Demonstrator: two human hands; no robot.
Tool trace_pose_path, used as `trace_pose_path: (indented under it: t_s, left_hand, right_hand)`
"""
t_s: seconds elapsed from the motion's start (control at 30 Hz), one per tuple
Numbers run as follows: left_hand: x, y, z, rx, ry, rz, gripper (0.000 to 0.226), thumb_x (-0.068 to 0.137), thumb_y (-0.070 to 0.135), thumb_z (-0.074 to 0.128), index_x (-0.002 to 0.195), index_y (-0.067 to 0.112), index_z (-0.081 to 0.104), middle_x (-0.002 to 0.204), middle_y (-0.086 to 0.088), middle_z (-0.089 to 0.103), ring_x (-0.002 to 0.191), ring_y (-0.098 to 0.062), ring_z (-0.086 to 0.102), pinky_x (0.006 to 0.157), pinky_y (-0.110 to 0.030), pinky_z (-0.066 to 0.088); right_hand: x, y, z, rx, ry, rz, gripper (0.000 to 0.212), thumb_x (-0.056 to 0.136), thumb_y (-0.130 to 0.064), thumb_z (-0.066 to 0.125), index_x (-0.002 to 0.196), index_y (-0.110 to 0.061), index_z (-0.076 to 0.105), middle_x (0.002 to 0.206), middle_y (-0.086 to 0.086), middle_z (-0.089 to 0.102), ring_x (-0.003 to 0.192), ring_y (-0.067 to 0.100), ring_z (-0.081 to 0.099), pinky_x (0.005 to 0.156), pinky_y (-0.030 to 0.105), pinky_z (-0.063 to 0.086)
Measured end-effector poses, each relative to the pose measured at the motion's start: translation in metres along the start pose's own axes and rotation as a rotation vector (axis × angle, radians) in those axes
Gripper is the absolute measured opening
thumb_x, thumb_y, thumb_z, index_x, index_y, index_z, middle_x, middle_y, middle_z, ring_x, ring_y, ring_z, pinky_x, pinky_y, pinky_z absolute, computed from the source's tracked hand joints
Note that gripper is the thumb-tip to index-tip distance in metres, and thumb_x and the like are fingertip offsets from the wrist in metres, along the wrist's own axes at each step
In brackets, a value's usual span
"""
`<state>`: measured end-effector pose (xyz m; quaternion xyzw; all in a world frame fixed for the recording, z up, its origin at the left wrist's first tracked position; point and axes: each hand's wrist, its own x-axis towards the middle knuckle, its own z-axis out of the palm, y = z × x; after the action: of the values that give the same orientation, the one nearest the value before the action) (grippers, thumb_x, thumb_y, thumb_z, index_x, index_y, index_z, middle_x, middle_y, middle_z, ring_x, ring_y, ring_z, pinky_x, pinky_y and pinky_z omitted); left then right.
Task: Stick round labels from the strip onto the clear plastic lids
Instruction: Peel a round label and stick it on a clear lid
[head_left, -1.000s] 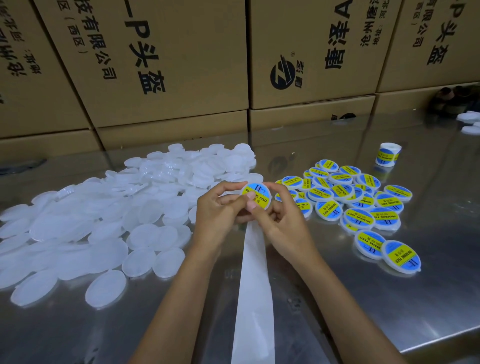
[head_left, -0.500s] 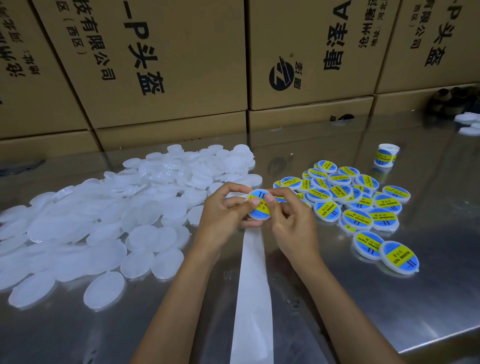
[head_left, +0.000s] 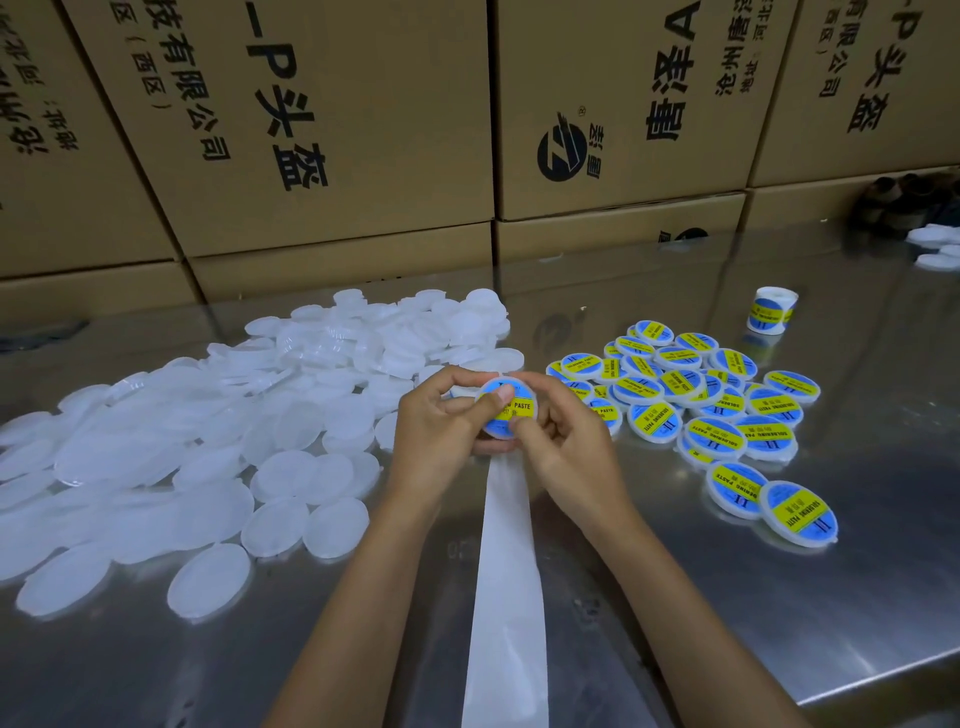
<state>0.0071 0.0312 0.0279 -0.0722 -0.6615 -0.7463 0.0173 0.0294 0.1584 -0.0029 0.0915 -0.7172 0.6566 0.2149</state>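
Both hands hold one clear lid (head_left: 510, 410) with a blue and yellow round label on it, above the middle of the steel table (head_left: 779, 597). My left hand (head_left: 441, 431) grips its left edge, thumb pressing on the label. My right hand (head_left: 566, 447) grips the right and lower edge, thumb on the label too. A white backing strip (head_left: 508, 587) hangs from under the hands toward me. A big heap of bare clear lids (head_left: 234, 431) lies on the left. Several labelled lids (head_left: 711, 410) lie on the right.
A small roll of labels (head_left: 771, 310) stands at the back right. Stacked cardboard boxes (head_left: 332, 130) wall off the far side of the table. A few more white lids (head_left: 937, 249) lie at the far right edge. The table's front edge runs at the lower right.
The label has gone from raised and facing me down flat onto the lid, and both thumbs now press on it. The hands stayed in about the same place.
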Motion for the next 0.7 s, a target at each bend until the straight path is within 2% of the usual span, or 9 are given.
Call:
trace_pose_path:
  t_s: [0.07, 0.17, 0.23, 0.33, 0.47, 0.57, 0.63, 0.7]
  left_hand:
    - [0.0, -0.001, 0.001, 0.02, 0.029, 0.02, 0.01, 0.089, 0.013, 0.076, 0.096, 0.007, 0.07, 0.077, -0.01, 0.077, 0.072, -0.021, 0.076, 0.056, -0.026, 0.059]
    - [0.0, -0.001, 0.002, 0.024, 0.023, 0.011, 0.008, 0.091, 0.016, 0.074, 0.092, 0.008, 0.072, 0.077, -0.011, 0.077, 0.072, -0.022, 0.076, 0.056, -0.028, 0.06]
    - [0.0, 0.0, 0.003, 0.028, 0.016, -0.014, 0.014, 0.092, 0.021, 0.073, 0.089, 0.007, 0.073, 0.078, -0.011, 0.077, 0.073, -0.024, 0.076, 0.057, -0.03, 0.061]
    - [0.0, 0.001, 0.003, 0.036, -0.003, -0.041, 0.02, 0.096, 0.027, 0.068, 0.095, 0.009, 0.076, 0.083, -0.011, 0.077, 0.076, -0.026, 0.077, 0.06, -0.029, 0.061]
    - [0.0, -0.001, 0.003, -0.015, -0.021, -0.028, 0.011, 0.095, 0.017, 0.069, 0.1, 0.011, 0.076, 0.085, -0.009, 0.078, 0.08, -0.024, 0.077, 0.061, -0.03, 0.062]
    - [0.001, -0.003, 0.003, -0.028, 0.012, -0.009, 0.01, 0.093, 0.015, 0.071, 0.102, 0.012, 0.076, 0.087, -0.008, 0.078, 0.081, -0.025, 0.077, 0.064, -0.032, 0.063]
    - [0.004, -0.005, 0.002, -0.044, 0.05, -0.004, 0.014, 0.093, 0.014, 0.071, 0.106, 0.012, 0.075, 0.091, -0.007, 0.078, 0.082, -0.026, 0.077, 0.066, -0.034, 0.063]
    - [0.01, -0.007, -0.004, -0.077, 0.142, -0.008, 0.015, 0.094, 0.009, 0.068, 0.108, 0.012, 0.074, 0.093, -0.006, 0.078, 0.081, -0.026, 0.076, 0.065, -0.033, 0.062]
  right_hand:
    - [-0.001, 0.001, 0.002, -0.038, 0.007, -0.024, 0.031, 0.086, -0.008, 0.071, 0.112, -0.024, 0.065, 0.078, -0.008, 0.065, 0.062, 0.005, 0.052, 0.061, 0.019, 0.043]
    - [0.002, 0.005, 0.001, -0.087, 0.079, -0.017, 0.026, 0.082, -0.02, 0.079, 0.104, -0.027, 0.066, 0.062, -0.004, 0.051, 0.054, 0.006, 0.039, 0.053, 0.017, 0.035]
    - [0.003, 0.007, -0.001, -0.115, 0.122, -0.027, 0.02, 0.082, -0.025, 0.08, 0.097, -0.028, 0.067, 0.056, 0.001, 0.044, 0.052, 0.006, 0.036, 0.05, 0.017, 0.032]
    - [0.004, 0.008, -0.001, -0.108, 0.139, -0.037, 0.013, 0.084, -0.03, 0.077, 0.092, -0.029, 0.066, 0.051, 0.0, 0.044, 0.048, 0.006, 0.034, 0.047, 0.016, 0.029]
    - [0.005, 0.007, -0.002, -0.097, 0.146, -0.011, 0.01, 0.086, -0.033, 0.076, 0.093, -0.033, 0.068, 0.049, 0.003, 0.04, 0.047, 0.008, 0.029, 0.046, 0.018, 0.026]
    - [0.005, 0.006, -0.004, -0.094, 0.104, 0.014, 0.012, 0.093, -0.024, 0.068, 0.104, -0.029, 0.068, 0.053, 0.009, 0.046, 0.047, 0.009, 0.035, 0.048, 0.016, 0.032]
    - [0.006, 0.008, -0.004, -0.016, 0.093, 0.065, 0.016, 0.098, -0.016, 0.06, 0.111, -0.025, 0.064, 0.052, -0.003, 0.053, 0.047, 0.007, 0.044, 0.051, 0.017, 0.04]
    - [0.01, 0.011, -0.006, 0.051, 0.174, 0.151, 0.017, 0.1, -0.013, 0.055, 0.112, -0.023, 0.06, 0.05, -0.006, 0.057, 0.046, 0.006, 0.05, 0.051, 0.018, 0.044]
